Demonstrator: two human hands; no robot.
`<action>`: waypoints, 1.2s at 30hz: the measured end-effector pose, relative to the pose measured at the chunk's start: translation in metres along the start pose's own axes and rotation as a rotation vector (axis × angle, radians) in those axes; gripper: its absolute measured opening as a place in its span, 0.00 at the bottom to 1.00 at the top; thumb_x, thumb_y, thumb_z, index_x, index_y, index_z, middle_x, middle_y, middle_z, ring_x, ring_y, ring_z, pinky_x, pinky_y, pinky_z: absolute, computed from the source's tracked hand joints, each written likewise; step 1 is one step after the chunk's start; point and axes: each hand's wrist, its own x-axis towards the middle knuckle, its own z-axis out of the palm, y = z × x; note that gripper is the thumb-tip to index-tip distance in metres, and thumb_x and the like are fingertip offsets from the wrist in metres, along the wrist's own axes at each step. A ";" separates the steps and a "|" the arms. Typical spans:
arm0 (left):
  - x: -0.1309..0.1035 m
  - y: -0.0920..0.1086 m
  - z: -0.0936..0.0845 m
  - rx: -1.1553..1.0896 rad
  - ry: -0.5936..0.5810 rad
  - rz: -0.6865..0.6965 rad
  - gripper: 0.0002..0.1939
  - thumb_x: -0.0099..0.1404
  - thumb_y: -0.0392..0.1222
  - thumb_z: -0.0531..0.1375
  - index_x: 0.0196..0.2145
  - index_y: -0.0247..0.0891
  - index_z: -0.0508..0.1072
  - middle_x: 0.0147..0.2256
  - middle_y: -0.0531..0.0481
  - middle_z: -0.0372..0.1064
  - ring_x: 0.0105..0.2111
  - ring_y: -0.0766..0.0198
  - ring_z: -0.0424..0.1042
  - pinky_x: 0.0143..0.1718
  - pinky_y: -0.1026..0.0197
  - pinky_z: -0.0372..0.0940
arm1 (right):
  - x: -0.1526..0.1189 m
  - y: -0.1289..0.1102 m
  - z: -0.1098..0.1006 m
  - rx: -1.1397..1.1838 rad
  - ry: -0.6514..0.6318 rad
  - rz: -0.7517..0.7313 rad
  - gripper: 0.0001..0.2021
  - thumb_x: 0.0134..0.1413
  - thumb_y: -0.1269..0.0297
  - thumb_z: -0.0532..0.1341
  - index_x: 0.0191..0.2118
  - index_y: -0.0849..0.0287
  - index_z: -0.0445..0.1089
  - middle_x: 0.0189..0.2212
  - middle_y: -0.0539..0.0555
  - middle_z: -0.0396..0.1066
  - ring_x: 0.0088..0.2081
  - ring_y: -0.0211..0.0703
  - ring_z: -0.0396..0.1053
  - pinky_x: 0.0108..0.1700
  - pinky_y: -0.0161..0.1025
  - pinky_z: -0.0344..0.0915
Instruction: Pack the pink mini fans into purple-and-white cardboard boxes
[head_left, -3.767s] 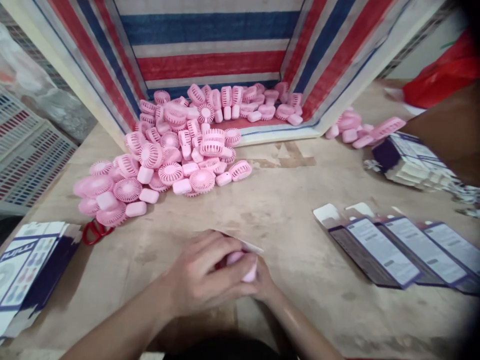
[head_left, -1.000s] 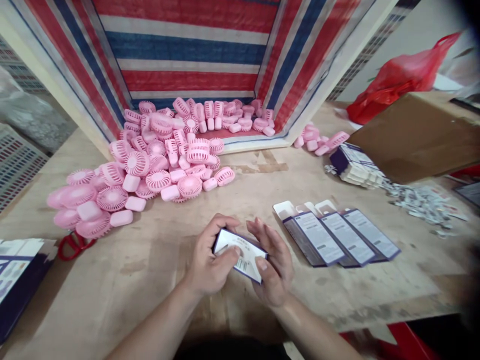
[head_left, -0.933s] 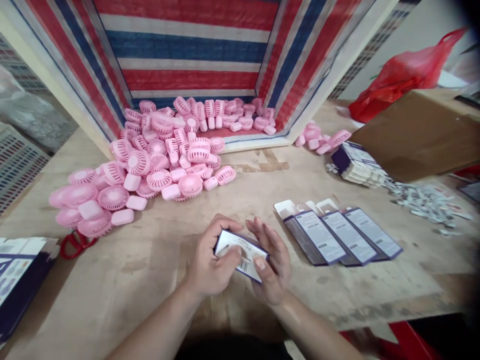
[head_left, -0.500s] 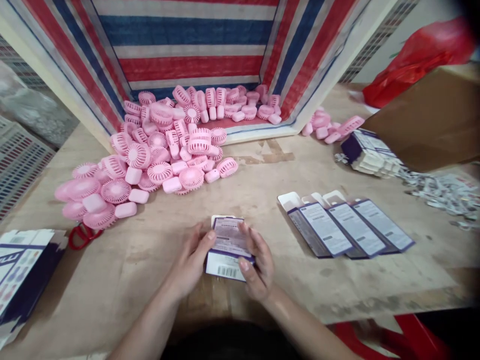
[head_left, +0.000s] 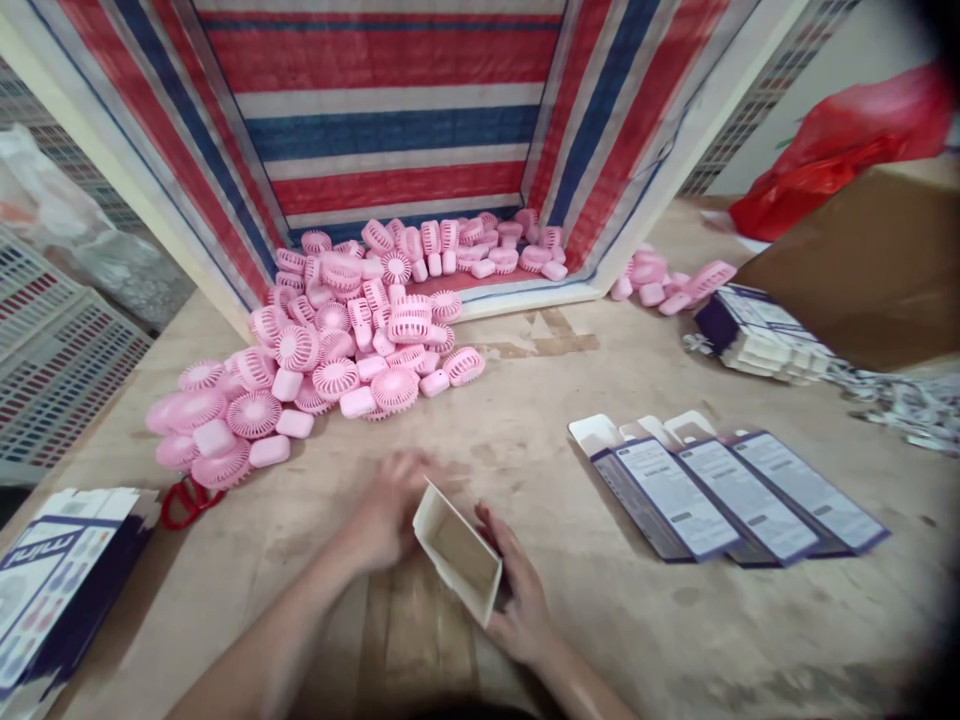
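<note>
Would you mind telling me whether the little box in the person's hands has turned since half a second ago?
Yes. The small box then showed its printed purple face; now its open end and bare inside face up, still left of the flat cartons on the table.

Left hand (head_left: 390,510): blurred, palm down, fingers pointing toward 12 o'clock, forearm running off toward 7 o'clock. Right hand (head_left: 517,590): at 4 o'clock from left hand, fingers curled in grip, forearm leaving toward 5 o'clock. Hands close together.
</note>
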 end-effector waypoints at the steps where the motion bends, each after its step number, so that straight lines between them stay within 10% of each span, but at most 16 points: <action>1: 0.014 -0.001 -0.009 0.001 0.177 0.030 0.19 0.43 0.40 0.73 0.34 0.39 0.75 0.38 0.46 0.75 0.42 0.54 0.74 0.46 0.53 0.70 | 0.001 0.000 0.000 0.014 0.008 0.014 0.40 0.53 0.57 0.63 0.69 0.56 0.48 0.64 0.67 0.62 0.62 0.63 0.65 0.57 0.57 0.70; 6: 0.073 -0.010 -0.035 -0.126 0.570 0.067 0.23 0.51 0.59 0.68 0.29 0.36 0.67 0.24 0.52 0.67 0.21 0.66 0.67 0.21 0.65 0.59 | 0.007 0.002 0.003 0.052 -0.016 0.080 0.34 0.49 0.62 0.66 0.63 0.54 0.61 0.58 0.63 0.70 0.57 0.62 0.71 0.56 0.56 0.71; 11: 0.050 0.017 -0.037 -0.273 0.573 0.234 0.29 0.37 0.56 0.76 0.33 0.39 0.73 0.30 0.54 0.72 0.26 0.69 0.69 0.28 0.67 0.66 | 0.009 0.003 0.004 0.132 -0.021 0.109 0.33 0.46 0.61 0.67 0.60 0.53 0.64 0.55 0.60 0.73 0.54 0.59 0.73 0.56 0.54 0.71; 18: -0.022 0.124 -0.046 0.330 -0.397 0.726 0.23 0.60 0.39 0.69 0.53 0.48 0.77 0.41 0.44 0.77 0.37 0.54 0.77 0.35 0.56 0.76 | 0.023 -0.005 -0.001 0.245 -0.075 0.117 0.32 0.46 0.54 0.70 0.59 0.52 0.67 0.55 0.60 0.73 0.56 0.60 0.72 0.56 0.56 0.70; 22: -0.022 0.146 -0.012 0.699 -0.663 0.717 0.23 0.66 0.33 0.63 0.57 0.49 0.73 0.44 0.46 0.76 0.41 0.60 0.77 0.40 0.63 0.74 | 0.027 -0.010 -0.004 0.296 -0.099 0.167 0.31 0.49 0.55 0.69 0.60 0.55 0.66 0.56 0.61 0.72 0.55 0.58 0.72 0.56 0.54 0.70; 25: -0.021 0.132 -0.001 0.836 -0.730 0.667 0.20 0.68 0.36 0.61 0.57 0.50 0.73 0.48 0.46 0.72 0.47 0.59 0.74 0.47 0.61 0.72 | 0.026 -0.010 -0.004 0.279 -0.121 0.172 0.32 0.50 0.55 0.69 0.60 0.55 0.65 0.55 0.61 0.72 0.55 0.58 0.72 0.56 0.54 0.70; 27: -0.024 0.113 -0.006 0.857 -0.575 0.623 0.20 0.68 0.39 0.61 0.56 0.54 0.72 0.53 0.46 0.68 0.50 0.57 0.71 0.51 0.56 0.70 | 0.025 -0.009 -0.002 0.251 -0.126 0.165 0.32 0.49 0.56 0.70 0.59 0.55 0.65 0.55 0.61 0.72 0.55 0.57 0.72 0.56 0.55 0.70; 32: -0.030 0.049 -0.010 0.599 -0.387 0.207 0.50 0.48 0.51 0.75 0.65 0.50 0.60 0.59 0.41 0.65 0.53 0.44 0.70 0.56 0.41 0.66 | 0.030 -0.017 -0.013 0.194 -0.181 0.163 0.30 0.48 0.59 0.70 0.57 0.55 0.67 0.54 0.60 0.74 0.54 0.56 0.73 0.56 0.52 0.70; 36: 0.006 0.004 0.040 0.360 -0.278 -0.031 0.29 0.55 0.48 0.71 0.52 0.39 0.70 0.47 0.42 0.75 0.49 0.45 0.73 0.54 0.42 0.67 | 0.050 -0.027 -0.075 -0.173 -0.396 0.243 0.24 0.53 0.63 0.68 0.56 0.57 0.69 0.48 0.59 0.78 0.45 0.53 0.78 0.46 0.46 0.76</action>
